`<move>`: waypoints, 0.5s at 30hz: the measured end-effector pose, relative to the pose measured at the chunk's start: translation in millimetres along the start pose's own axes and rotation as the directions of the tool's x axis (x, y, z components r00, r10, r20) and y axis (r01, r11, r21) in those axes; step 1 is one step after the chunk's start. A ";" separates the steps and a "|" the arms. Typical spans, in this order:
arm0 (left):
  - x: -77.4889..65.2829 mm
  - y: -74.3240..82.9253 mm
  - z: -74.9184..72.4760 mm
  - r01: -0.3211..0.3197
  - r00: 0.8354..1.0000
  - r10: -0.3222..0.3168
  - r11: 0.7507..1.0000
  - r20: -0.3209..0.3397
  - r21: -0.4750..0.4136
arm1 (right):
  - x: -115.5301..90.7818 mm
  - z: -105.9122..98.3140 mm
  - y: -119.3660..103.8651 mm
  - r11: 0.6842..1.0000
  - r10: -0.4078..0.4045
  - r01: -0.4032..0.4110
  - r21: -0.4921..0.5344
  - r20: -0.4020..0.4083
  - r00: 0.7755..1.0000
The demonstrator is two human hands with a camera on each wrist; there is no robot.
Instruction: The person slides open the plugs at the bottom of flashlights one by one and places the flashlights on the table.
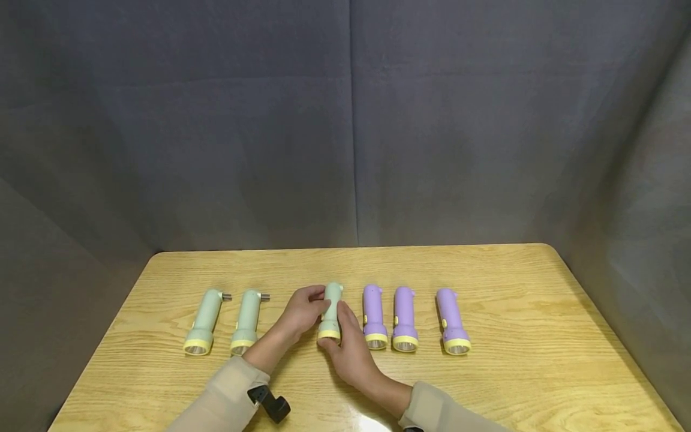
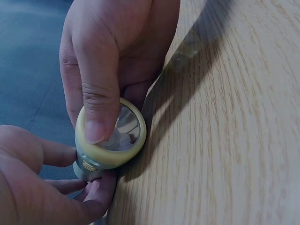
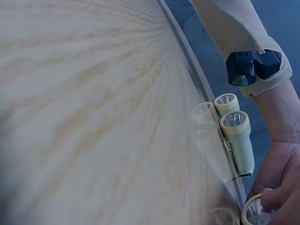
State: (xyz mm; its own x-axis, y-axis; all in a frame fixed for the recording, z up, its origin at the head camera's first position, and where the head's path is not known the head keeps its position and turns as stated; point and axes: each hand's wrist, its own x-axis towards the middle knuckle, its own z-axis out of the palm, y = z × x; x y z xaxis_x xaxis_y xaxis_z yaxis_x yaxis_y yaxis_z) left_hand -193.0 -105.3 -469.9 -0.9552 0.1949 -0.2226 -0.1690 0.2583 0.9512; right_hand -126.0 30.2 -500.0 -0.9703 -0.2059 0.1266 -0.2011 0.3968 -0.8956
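A pale green flashlight (image 1: 333, 295) with a yellow head ring lies mid-table, lens toward me, between both hands. My left hand (image 1: 306, 311) holds its body from the left, fingers near the tail. From the right, my right hand (image 1: 353, 357) grips it, thumb at the head. The left wrist view shows the right thumb pressed over the yellow ring (image 2: 89, 147) and part of the lens. There the left fingers touch the body beside the ribbed switch (image 2: 89, 165). In the right wrist view only part of the flashlight's lens ring (image 3: 245, 213) appears at the bottom.
Two more green flashlights, one far left (image 1: 205, 318) and one nearer (image 1: 248, 318), have metal prongs sticking out at their tails. Right of my hands lie three purple flashlights (image 1: 373, 309), (image 1: 403, 309), (image 1: 450, 309). Grey curtains (image 1: 345, 132) stand behind the wooden table (image 1: 540, 360).
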 end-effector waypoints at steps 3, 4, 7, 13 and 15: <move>-0.9 -0.3 -0.6 -0.003 1.000 0.003 1.000 -0.003 0.006 | 0.1 1.0 -0.7 1.000 0.006 -0.006 0.014 -0.010 1.000; -1.3 -0.6 -1.0 -0.006 1.000 0.006 1.000 0.001 0.006 | 0.2 1.3 -0.8 1.000 0.008 -0.008 0.021 -0.011 1.000; -2.3 -1.7 -2.5 -0.018 1.000 0.018 1.000 0.011 0.004 | 0.8 1.7 -1.6 0.999 0.018 -0.018 0.034 -0.011 1.000; -3.9 -0.1 -6.0 -0.035 0.999 0.035 0.999 0.015 0.002 | 2.4 -1.0 -4.2 0.998 0.030 -0.030 0.048 -0.001 1.000; -4.6 1.6 -7.0 -0.036 0.999 0.036 0.999 0.015 0.001 | 3.0 -2.9 -5.9 0.998 0.025 -0.025 0.054 0.001 1.000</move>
State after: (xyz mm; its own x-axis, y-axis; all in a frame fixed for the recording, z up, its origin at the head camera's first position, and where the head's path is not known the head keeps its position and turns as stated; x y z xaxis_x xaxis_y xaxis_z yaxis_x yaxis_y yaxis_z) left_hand -190.5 -112.5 -465.9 -0.9569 0.2187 -0.1912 -0.1338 0.2523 0.9584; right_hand -128.1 29.8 -493.1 -0.9750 -0.1967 0.1034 -0.1688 0.3534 -0.9201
